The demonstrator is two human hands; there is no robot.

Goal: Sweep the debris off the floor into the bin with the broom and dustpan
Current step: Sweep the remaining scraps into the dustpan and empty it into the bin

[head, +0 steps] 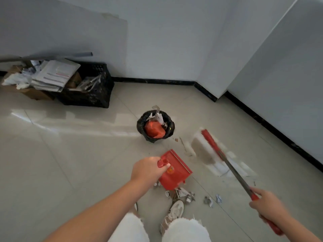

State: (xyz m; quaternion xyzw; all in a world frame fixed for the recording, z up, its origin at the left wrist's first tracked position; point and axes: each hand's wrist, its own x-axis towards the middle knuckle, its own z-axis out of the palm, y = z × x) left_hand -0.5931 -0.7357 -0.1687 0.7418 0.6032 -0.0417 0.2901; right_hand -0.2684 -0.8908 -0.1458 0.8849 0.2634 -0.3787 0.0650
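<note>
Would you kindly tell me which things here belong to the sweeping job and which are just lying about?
Job: broom, dustpan, bin, debris.
Lying about: crate, cardboard box, papers.

Your left hand sits just below centre, fingers and thumb curled round the dustpan handle, its bare forearm running back toward 7 o'clock. Your right hand is out at 4 o'clock (slightly blurred), wrapped round the broom handle, the wrist trailing off toward 5 o'clock.
</note>
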